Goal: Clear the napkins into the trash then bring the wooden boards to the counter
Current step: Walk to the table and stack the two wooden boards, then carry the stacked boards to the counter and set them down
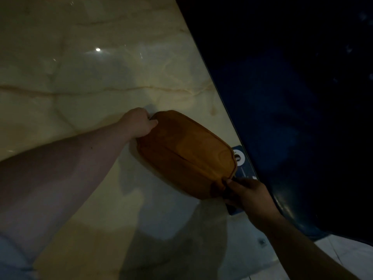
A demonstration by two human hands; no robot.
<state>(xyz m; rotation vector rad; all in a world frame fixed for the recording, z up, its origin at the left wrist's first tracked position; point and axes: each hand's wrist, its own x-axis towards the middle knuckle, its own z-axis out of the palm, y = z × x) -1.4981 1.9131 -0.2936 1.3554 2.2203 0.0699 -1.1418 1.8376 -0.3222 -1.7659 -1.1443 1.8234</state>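
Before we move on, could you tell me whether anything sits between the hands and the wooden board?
Nothing visible does: the left hand and the right hand already grip opposite ends of the wooden board.

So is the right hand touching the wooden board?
Touching. The head view shows the right hand with fingers pinching the near corner of the wooden board.
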